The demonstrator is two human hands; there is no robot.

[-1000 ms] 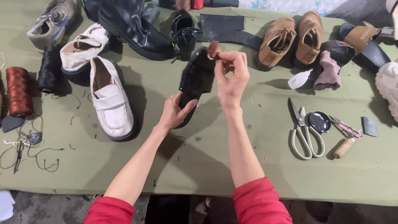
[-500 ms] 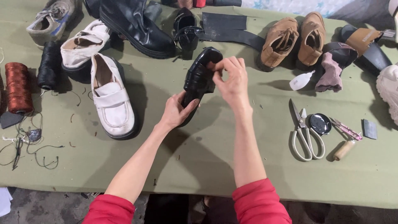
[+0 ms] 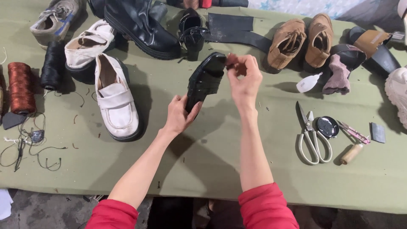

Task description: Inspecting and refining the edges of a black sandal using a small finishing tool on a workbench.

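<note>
My left hand grips the heel of the black shoe, holding it up over the middle of the desk, probably to steady it. My right hand, wrist bent, pinches its toe end. Scissors lie toward the right edge.

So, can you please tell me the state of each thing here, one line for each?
black shoe: held above the table, sole facing up
left hand: gripping the shoe's lower end
right hand: fingers pinching at the shoe's upper end
scissors: lying closed
white shoes: lying on the table, straps closed
thread spools: lying on their sides
</note>
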